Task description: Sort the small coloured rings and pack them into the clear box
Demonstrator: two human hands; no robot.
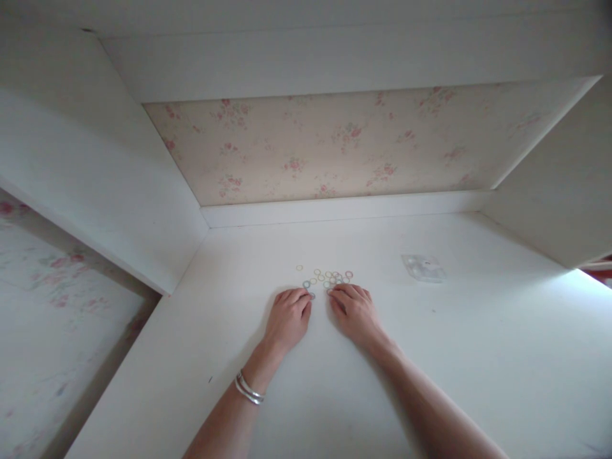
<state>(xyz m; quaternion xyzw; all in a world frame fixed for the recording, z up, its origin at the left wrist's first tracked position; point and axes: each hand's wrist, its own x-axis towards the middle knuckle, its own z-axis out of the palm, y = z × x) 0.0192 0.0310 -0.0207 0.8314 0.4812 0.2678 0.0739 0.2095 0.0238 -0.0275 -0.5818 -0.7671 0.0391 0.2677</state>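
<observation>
Head camera view: two bare hands meet a loose cluster of thin coloured rings (333,279) spread on the white counter (306,398). The left hand (289,315) lies palm down with its fingers loosely curled, thumb and fingertips close to a dark bluish ring (313,296) at the near left of the cluster. The right hand (354,312) mirrors it, fingers bent over the near right edge, by another ring. Both look part closed; whether either one pinches a ring, I cannot tell at this size.

The step in hand seems to be fingering single rings at the near side of the group. The next move probably calls for a light fingertip pinch, since such slim loops lie almost flat and overlap in places.

The rings are round and slender, in yellow, green, red and bluish tones, and look like soft elastic, though that is a guess. One yellow ring (299,265) lies apart, beyond the left hand. A clear, crinkled plastic bag (424,268) rests farther right. The counter is smooth; shiny silvery bangles (249,390) circle the left wrist, and floral wallpaper (306,146) backs the recess.
</observation>
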